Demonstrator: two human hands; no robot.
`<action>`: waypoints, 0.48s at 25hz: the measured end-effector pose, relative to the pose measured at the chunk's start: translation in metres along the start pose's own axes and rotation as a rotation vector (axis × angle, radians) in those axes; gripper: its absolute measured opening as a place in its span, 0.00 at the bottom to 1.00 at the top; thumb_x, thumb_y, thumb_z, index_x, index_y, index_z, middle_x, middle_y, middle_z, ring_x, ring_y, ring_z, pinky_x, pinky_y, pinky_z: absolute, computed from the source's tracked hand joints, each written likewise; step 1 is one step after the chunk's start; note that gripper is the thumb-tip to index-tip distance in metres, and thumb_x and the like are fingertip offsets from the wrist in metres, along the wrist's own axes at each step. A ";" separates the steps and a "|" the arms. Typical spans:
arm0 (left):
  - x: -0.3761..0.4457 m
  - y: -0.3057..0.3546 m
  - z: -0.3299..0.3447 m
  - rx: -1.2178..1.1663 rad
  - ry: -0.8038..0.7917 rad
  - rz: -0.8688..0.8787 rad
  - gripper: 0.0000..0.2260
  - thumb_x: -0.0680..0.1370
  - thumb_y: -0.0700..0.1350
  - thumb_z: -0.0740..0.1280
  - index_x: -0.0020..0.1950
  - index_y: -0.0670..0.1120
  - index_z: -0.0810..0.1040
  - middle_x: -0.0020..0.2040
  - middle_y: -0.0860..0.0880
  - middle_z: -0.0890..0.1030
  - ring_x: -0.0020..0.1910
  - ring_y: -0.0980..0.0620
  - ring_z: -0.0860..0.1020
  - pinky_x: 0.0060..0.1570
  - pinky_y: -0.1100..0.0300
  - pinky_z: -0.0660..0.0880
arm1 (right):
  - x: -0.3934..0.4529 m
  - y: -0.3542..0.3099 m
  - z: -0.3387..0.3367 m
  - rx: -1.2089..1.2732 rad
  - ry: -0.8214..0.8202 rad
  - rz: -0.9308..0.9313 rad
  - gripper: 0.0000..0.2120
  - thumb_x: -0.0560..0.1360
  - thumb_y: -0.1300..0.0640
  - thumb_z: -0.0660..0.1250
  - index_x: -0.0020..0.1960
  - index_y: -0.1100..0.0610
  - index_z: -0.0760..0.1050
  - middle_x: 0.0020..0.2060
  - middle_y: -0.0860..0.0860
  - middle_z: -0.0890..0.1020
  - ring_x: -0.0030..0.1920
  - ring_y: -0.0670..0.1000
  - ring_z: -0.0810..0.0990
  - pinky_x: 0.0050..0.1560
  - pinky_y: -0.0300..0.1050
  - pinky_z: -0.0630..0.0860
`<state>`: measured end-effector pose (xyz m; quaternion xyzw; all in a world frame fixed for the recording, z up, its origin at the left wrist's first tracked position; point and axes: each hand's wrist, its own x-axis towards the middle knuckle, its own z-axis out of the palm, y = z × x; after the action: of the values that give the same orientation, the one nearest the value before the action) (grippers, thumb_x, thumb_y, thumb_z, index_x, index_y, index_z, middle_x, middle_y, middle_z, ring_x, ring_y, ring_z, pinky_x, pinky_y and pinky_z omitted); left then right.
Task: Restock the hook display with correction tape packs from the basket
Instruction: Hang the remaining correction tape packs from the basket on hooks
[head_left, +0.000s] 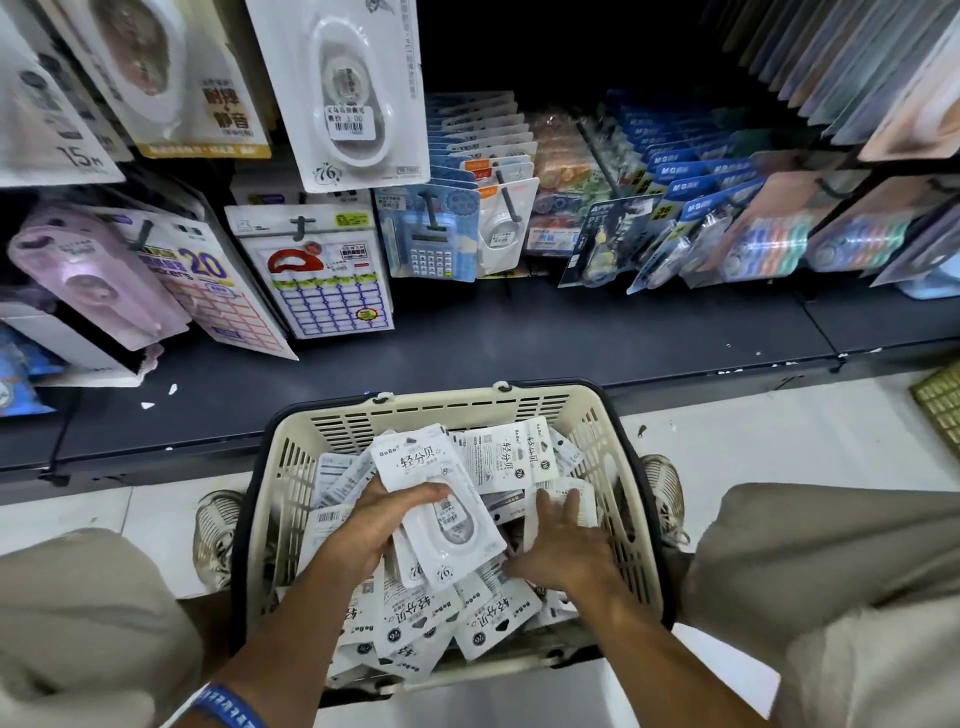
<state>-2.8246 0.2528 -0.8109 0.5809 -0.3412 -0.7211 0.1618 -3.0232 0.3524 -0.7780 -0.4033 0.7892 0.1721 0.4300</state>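
Observation:
A cream plastic basket (644, 499) stands on the floor between my knees, filled with several white correction tape packs (498, 618). My left hand (374, 525) grips a small stack of these packs (441, 530) above the pile, thumb across the top pack's face. My right hand (566, 551) reaches into the basket's right side, fingers spread and resting on loose packs. On the hook display, a matching white pack (348, 88) hangs at the top centre.
Other stationery hangs on hooks: label sheets (327, 280), a calculator pack (431, 239), blue-carded items (696, 197). A dark shelf base (571, 332) runs below. A second basket's corner (940, 405) shows at the right. My shoes flank the basket.

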 end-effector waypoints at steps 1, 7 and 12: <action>-0.001 0.000 0.000 -0.003 0.011 0.012 0.22 0.66 0.42 0.81 0.57 0.51 0.81 0.49 0.49 0.88 0.48 0.47 0.87 0.47 0.53 0.80 | -0.001 0.005 -0.004 0.034 0.000 -0.004 0.54 0.73 0.37 0.69 0.82 0.49 0.35 0.81 0.56 0.35 0.80 0.64 0.55 0.73 0.59 0.66; -0.005 0.004 -0.002 0.020 0.072 0.118 0.25 0.65 0.40 0.82 0.58 0.53 0.79 0.50 0.53 0.88 0.51 0.50 0.85 0.52 0.52 0.80 | -0.023 0.002 -0.055 -0.060 0.060 -0.025 0.25 0.71 0.38 0.66 0.60 0.54 0.74 0.55 0.51 0.79 0.58 0.56 0.79 0.62 0.54 0.75; -0.021 0.035 0.015 0.206 -0.037 0.243 0.31 0.63 0.38 0.83 0.59 0.56 0.74 0.50 0.56 0.85 0.53 0.55 0.82 0.44 0.61 0.77 | -0.073 -0.019 -0.143 -0.068 -0.136 -0.306 0.13 0.66 0.45 0.69 0.31 0.54 0.80 0.32 0.48 0.82 0.28 0.45 0.76 0.27 0.35 0.71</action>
<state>-2.8388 0.2455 -0.7706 0.5353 -0.4839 -0.6681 0.1813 -3.0632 0.2880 -0.6358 -0.5203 0.6815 0.1581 0.4898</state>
